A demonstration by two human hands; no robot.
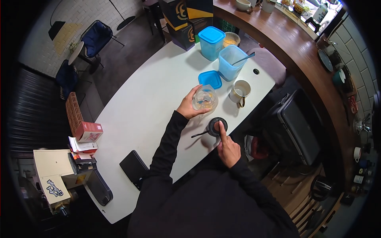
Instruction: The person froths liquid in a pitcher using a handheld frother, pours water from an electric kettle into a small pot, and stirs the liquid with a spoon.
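Note:
My left hand (189,106) is wrapped round a clear cup (205,99), held tilted above the white table. Pale and yellowish bits show in or through the cup. My right hand (229,151) stretches its index finger onto a small round black vessel (212,127) with a brown middle and a thin dark handle pointing left. The other right fingers are curled, with nothing visible in them. Beside the cup lies a blue lid (210,79). To its right stands a pale mug (240,92) with a brownish handle.
An uncovered blue container (230,65) with a spoon (244,58) stands behind, next to a lidded blue container (211,47). Black boxes (180,31) stand at the far edge. A black case (134,166) lies left, near a card terminal (99,188). A wooden counter (285,47) curves along the right.

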